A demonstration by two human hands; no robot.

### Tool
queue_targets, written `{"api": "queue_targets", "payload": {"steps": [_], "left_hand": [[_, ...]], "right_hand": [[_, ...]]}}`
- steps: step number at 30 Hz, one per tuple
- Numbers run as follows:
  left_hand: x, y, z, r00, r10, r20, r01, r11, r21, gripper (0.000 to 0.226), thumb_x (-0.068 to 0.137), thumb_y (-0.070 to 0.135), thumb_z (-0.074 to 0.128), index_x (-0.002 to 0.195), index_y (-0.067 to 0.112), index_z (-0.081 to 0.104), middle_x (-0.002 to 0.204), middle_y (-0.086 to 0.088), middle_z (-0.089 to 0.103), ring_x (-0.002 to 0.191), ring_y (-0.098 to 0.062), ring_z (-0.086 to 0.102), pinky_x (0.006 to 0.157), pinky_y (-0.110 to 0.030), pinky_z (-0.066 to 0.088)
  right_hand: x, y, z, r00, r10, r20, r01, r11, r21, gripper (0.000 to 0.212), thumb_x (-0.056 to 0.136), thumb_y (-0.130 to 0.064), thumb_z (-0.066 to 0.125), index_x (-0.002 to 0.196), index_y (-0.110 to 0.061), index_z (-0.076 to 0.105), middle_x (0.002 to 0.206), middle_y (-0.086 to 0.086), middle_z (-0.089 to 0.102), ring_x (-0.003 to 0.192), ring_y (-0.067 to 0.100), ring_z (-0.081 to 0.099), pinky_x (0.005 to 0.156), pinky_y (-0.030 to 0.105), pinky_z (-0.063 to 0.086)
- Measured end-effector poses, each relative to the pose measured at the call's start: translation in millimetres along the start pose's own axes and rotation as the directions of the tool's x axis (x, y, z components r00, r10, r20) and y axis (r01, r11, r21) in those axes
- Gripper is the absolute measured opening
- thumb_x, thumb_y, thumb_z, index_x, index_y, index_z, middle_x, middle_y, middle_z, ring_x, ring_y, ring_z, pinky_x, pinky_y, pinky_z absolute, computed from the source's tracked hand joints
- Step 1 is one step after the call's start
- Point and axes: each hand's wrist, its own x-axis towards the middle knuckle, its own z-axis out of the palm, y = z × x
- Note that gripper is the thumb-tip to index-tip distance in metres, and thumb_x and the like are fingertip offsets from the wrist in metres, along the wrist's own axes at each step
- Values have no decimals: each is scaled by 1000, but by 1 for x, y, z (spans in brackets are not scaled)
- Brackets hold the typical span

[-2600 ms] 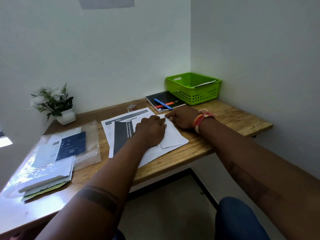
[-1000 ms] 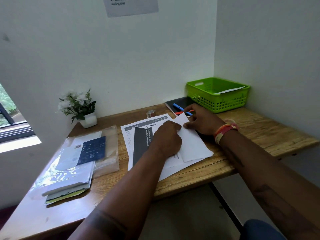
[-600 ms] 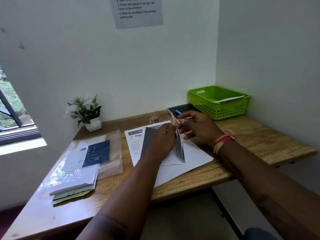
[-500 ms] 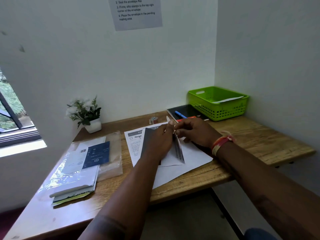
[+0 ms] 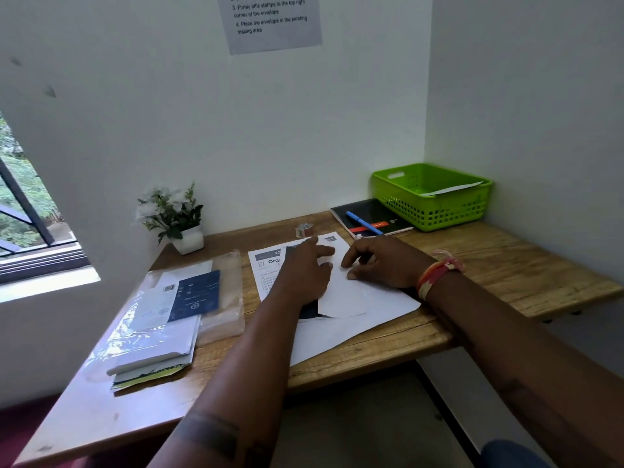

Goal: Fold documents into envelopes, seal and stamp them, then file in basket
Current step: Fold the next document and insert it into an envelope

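Note:
A folded document [image 5: 341,295], white side up with a dark printed edge showing at its near end, lies on loose printed sheets [image 5: 381,307] in the middle of the wooden desk [image 5: 506,265]. My left hand [image 5: 304,268] presses flat on its left part, fingers spread. My right hand [image 5: 381,261] rests its fingertips on its right edge, fingers curled. A green plastic basket [image 5: 435,211] stands in the back right corner with a white envelope [image 5: 452,189] lying in it.
A black notebook [image 5: 378,217] with a blue pen [image 5: 363,222] lies beside the basket. A small tape roll [image 5: 304,229] sits behind the sheets. A plastic-wrapped pack of envelopes [image 5: 169,309] lies at left, a potted plant [image 5: 175,214] behind it. An instruction sheet [image 5: 270,21] hangs on the wall.
The flap of the document that both hands held upright has been laid over and now lies flat. Both hands have come down onto it.

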Motion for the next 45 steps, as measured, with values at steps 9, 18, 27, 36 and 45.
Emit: {"api": "queue_targets", "payload": {"steps": [9, 18, 27, 36, 45], "left_hand": [[0, 3, 10, 958, 59, 279, -130, 962, 242, 54, 108, 17, 33, 160, 29, 27, 170, -7, 16, 156, -30, 12, 125, -44, 9], [3, -1, 13, 951, 41, 305, -131, 951, 281, 57, 107, 20, 33, 162, 29, 21, 171, -3, 10, 157, -26, 7, 126, -41, 8], [5, -2, 13, 948, 41, 317, -135, 950, 282, 59, 107, 19, 35, 162, 30, 19, 171, -3, 7, 158, -25, 5, 128, -45, 8], [5, -3, 13, 942, 57, 331, -163, 939, 302, 60, 107, 20, 36, 163, 29, 16, 172, -3, 5, 158, -26, 4, 128, -44, 7], [4, -7, 13, 945, 89, 313, -188, 936, 299, 60, 106, 21, 35, 163, 27, 17, 171, -6, 7, 157, -28, 7, 127, -42, 9]], "right_hand": [[8, 0, 3, 965, 158, -207, -159, 987, 11, 26, 78, -42, 81, 88, -21, 70, 85, -8, 68, 80, 10, 61, 63, 23, 41], [15, -19, -5, 952, 302, -41, -304, 933, -192, 45, 86, -51, 71, 100, -8, 72, 104, 9, 70, 98, 24, 65, 85, 35, 51], [-17, -29, -14, 938, 335, 86, -318, 933, -167, 47, 76, -62, 75, 104, -29, 57, 97, -14, 53, 91, 9, 54, 75, 30, 43], [-66, -41, -20, 925, 327, 192, -299, 941, -159, 59, 71, -66, 75, 118, -40, 51, 111, -11, 54, 104, 11, 55, 96, 38, 49], [-49, -34, -11, 977, 174, 121, -146, 967, -208, 35, 103, -44, 45, 136, -48, 56, 147, -7, 51, 127, 14, 51, 100, 26, 37]]}}
